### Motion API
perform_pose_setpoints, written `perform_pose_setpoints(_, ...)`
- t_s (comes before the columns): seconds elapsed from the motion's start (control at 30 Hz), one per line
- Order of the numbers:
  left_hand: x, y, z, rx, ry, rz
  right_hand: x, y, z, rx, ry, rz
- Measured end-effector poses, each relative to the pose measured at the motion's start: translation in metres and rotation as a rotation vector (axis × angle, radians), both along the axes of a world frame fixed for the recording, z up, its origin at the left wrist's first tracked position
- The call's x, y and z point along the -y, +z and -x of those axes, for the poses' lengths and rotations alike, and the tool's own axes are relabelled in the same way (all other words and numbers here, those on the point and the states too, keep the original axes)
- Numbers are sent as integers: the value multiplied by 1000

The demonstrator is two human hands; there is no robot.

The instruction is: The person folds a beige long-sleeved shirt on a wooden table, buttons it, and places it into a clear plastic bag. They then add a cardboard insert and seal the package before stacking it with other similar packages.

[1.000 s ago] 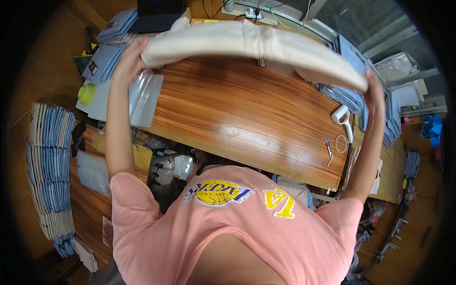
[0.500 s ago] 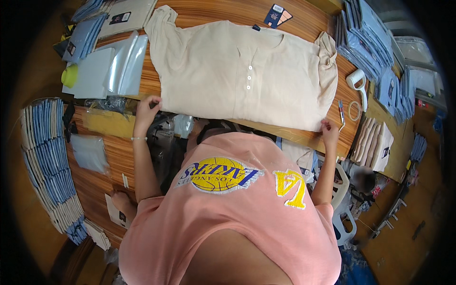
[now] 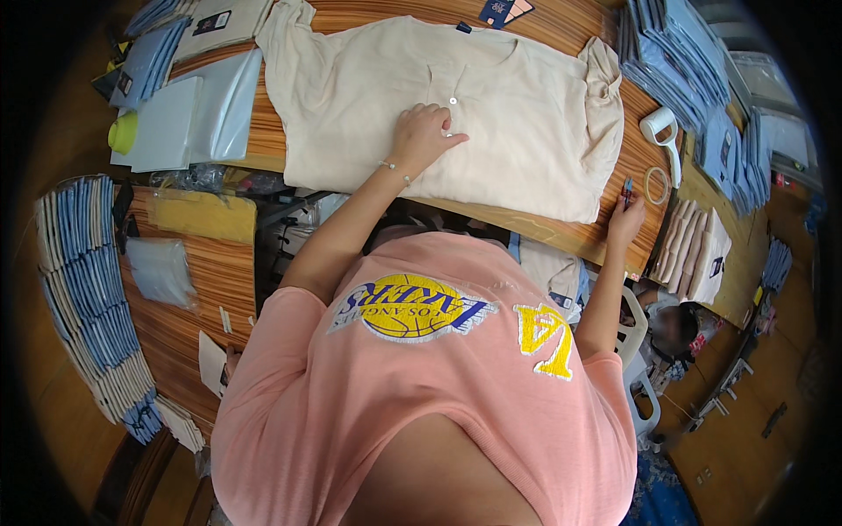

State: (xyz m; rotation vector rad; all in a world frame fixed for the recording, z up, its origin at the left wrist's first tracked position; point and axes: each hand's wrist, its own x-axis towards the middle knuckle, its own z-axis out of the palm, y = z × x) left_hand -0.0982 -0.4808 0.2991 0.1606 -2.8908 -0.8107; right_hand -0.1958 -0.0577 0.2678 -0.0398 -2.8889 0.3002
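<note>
While the cream shirt [image 3: 526, 131] lay front up across the wood-patterned surface [image 3: 561, 19] in the upper centre of the frame, the person's left grip [image 3: 423, 136] was over its front opening. The fingers were bent and the thumb stood out toward the right; whether they pinched any cloth could not be told. One white button [image 3: 453, 101] showed just above that grip, and a beaded bracelet [image 3: 388, 165] circled the wrist. The shirt's neckline faced the top of the frame, with a small dark label [image 3: 464, 28] at the collar, and its lower edge ran along the near side of the surface.

Right of the shirt's lower right corner, the right grip [image 3: 626, 217] was closed around a small tool [image 3: 628, 183], whose blue end poked out beyond the fingers. Just beside it lay a ring of tape [image 3: 649, 186], and above that a white handled device [image 3: 660, 130]. Packed blue garments [image 3: 671, 61] stood piled in the upper right, and folded cream garments [image 3: 688, 250] lay lower, at the right. Clear plastic sleeves [image 3: 235, 105], white sheets [image 3: 171, 118] and a yellow-green roll [image 3: 123, 133] occupied the upper left, and a dark card [image 3: 496, 11] lay near the top edge.
</note>
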Motion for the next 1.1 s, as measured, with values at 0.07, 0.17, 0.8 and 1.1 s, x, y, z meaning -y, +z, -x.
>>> perform_pose_setpoints(0.07, -2, -4, 1, 13, 54, -120, -12, -11, 6, -36, 25, 13)
perform_pose_setpoints(0.17, 1, -9, 0, 73, 118, -303, -28, -10, 13, 31, -60, 156)
perform_pose_setpoints(0.8, 6, 3, -38, 16, 172, -449, 250, 56, -67, 550, 638, 613)
perform_pose_setpoints(1.1, 3, 5, -40, 19, 149, -490, 271, 49, -68, 598, 704, 318)
